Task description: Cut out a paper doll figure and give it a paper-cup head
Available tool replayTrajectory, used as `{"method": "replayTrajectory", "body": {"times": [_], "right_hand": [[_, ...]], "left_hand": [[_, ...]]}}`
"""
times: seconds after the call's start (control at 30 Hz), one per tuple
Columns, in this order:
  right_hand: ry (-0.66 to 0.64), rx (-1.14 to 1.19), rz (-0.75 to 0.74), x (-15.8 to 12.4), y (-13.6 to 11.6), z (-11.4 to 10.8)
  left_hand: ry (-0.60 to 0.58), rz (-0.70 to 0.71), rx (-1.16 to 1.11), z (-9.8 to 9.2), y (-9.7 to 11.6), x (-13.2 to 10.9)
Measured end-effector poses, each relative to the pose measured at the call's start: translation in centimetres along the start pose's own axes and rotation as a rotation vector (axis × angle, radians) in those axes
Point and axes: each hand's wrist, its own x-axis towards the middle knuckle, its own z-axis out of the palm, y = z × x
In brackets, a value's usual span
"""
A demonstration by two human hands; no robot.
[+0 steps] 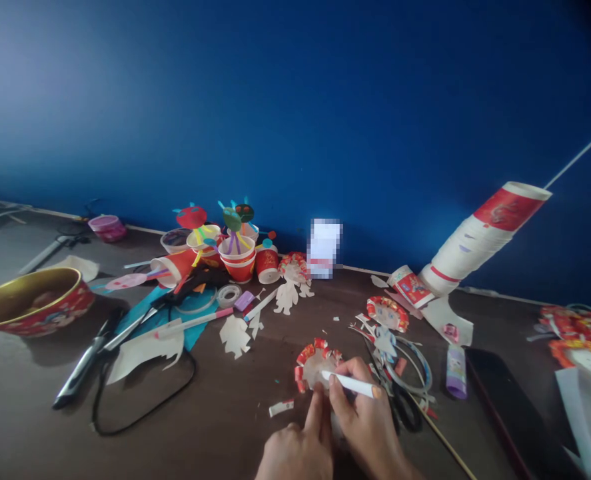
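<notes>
A round whitish paper cutout (311,375) edged with curled red paper pieces lies on the dark table before me. My left hand (295,450) presses it down with an outstretched index finger, the other fingers bent beneath. Closed around a white marker pen (352,385), my right hand (362,423) has the tip resting at the cutout's surface. Whether the tip is marking the paper is too small to tell. Part of the cutout is hidden under both hands. A small paper scrap (281,408) lies left of it.
Scissors (406,403), a glue stick (456,373) and a dark phone (518,410) lie to the right. Stacked paper cups (480,233) lean against the blue wall. A bowl (50,310), a hot-glue gun (190,283) and red cups (238,267) with paper figures stand left.
</notes>
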Motion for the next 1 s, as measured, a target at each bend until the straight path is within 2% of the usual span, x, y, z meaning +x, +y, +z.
{"method": "replayTrajectory", "body": {"times": [0.37,0.67,1.0], "right_hand": [[0.006,-0.001,0.032,-0.2,0.3,-0.1],[0.016,0.008,-0.030,0.0,0.9,0.3],[0.029,-0.031,-0.015,0.0,0.7,0.1]], "left_hand": [[-0.003,-0.023,-0.008,-0.2,0.2,0.1],[0.166,-0.056,0.045,0.3,0.3,0.0],[0.256,-0.042,0.064,0.7,0.2,0.0]]}}
